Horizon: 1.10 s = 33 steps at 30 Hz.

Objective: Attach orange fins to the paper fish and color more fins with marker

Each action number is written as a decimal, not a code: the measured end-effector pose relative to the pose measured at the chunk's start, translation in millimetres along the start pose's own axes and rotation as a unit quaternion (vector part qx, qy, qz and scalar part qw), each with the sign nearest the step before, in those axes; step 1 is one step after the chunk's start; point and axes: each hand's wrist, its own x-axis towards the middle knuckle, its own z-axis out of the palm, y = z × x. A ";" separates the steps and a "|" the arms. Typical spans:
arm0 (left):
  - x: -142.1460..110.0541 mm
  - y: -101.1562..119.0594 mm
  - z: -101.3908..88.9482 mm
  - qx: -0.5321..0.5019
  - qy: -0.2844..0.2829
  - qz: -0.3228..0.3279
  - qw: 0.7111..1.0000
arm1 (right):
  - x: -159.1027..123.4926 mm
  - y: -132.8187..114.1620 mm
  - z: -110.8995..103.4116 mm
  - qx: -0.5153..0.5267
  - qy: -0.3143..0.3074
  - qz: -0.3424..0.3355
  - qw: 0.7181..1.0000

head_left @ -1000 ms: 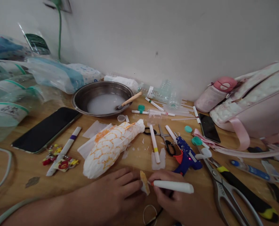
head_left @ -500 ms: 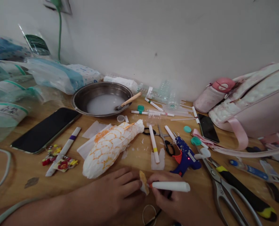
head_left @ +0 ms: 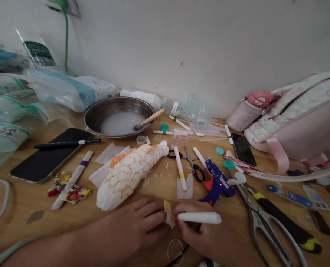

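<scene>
Between the fingertips of my left hand (head_left: 135, 222) is a small white piece, partly coloured orange (head_left: 169, 214), held near the table's front edge. My right hand (head_left: 199, 230) grips a white marker (head_left: 199, 218) with an orange end, whose tip is at or very near the piece's right side; exact contact is hard to make out. Just beyond my left hand lies a white papered fish shape (head_left: 128, 174) with orange scale lines and an orange fin. A yellow-banded marker (head_left: 180, 168) rests past my hands, on a scrap of thin paper.
A blue glue gun (head_left: 219, 181) with a lit red light lies beyond my right hand, and large scissors (head_left: 261, 218) to its right. Further back stands a metal bowl (head_left: 91, 128) of whitish liquid with a brush (head_left: 150, 119). A dark pen (head_left: 67, 144) crosses a phone (head_left: 42, 163).
A dark pen now lies across the phone at the left, where none showed before. The view has shifted slightly. My hands keep nearly the same hold on the piece and the marker.
</scene>
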 end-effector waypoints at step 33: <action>-0.3 -1.3 0.7 0.011 0.016 0.005 1.000 | 2.5 -8.4 -6.1 -0.002 -0.055 0.097 0.994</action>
